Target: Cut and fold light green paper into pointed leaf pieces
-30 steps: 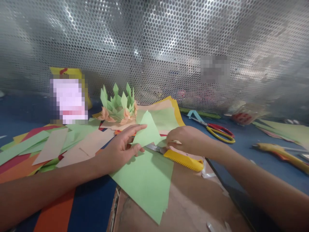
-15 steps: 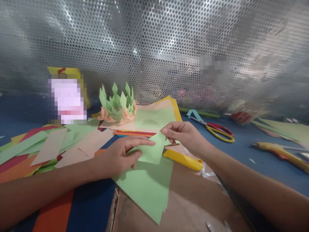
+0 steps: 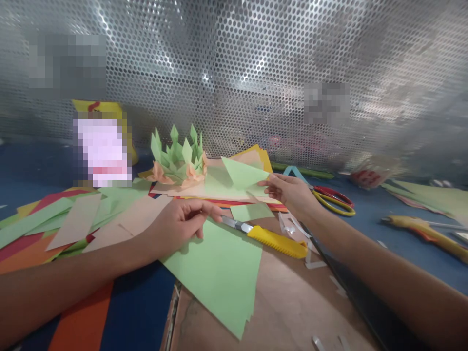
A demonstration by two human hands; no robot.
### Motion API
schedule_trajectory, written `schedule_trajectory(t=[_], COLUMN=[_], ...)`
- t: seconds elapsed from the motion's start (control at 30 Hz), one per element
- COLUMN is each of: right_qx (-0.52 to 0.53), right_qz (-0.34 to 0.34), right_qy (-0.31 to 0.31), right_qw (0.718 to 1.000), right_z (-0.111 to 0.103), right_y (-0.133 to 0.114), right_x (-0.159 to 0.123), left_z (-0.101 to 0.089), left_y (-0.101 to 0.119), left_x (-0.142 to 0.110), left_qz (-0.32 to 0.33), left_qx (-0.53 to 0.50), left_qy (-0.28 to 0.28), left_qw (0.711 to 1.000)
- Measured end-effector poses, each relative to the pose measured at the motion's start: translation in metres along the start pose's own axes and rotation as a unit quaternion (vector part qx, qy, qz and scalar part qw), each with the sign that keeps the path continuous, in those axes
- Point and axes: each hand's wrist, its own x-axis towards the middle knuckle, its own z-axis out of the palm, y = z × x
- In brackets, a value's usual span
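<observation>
My right hand [image 3: 288,192] pinches a pale green piece of paper [image 3: 243,173] by its right corner, holding it raised at a tilt. Its fingers are closed on that corner. My left hand [image 3: 186,219] hovers or rests at the upper left edge of a larger green sheet [image 3: 223,273], fingers loosely bent and apart, with nothing visible in them. Its fingertips are close to the blade tip of a yellow box cutter [image 3: 276,241]; whether they touch is unclear. Another small green paper piece [image 3: 252,211] lies just beyond the cutter.
A green and peach folded-paper crown [image 3: 179,163] stands at the back on stacked sheets. Colored paper strips [image 3: 73,219] cover the left. Red and yellow scissors [image 3: 334,201] and a yellow glue gun [image 3: 420,226] lie right. A perforated metal wall [image 3: 234,63] rises behind.
My right hand has lifted the green piece up and back, away from the larger sheet. This uncovers the cutter's blade and another small green piece. My left fingers have curled in and drawn left.
</observation>
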Motion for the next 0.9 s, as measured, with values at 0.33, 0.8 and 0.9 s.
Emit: schedule_trajectory(t=[0.33,0.8,0.9], right_qx=[-0.218,-0.294,-0.295], right_qz=[-0.194,-0.331,-0.337], right_qy=[-0.395,-0.576,-0.58], right_qw=[0.871,0.687,0.681], right_z=[0.032,0.043,0.042], right_y=[-0.033,-0.027,-0.029], right_x=[-0.061,-0.075,-0.077], left_z=[-0.004,0.0,-0.001], left_y=[-0.001,-0.006,-0.005], left_x=[0.0,-0.001,0.0], left_qz=[0.068,0.115,0.111], left_qx=[0.118,0.167,0.161], left_qy=[0.034,-0.044,-0.026], left_qw=[0.99,0.978,0.98])
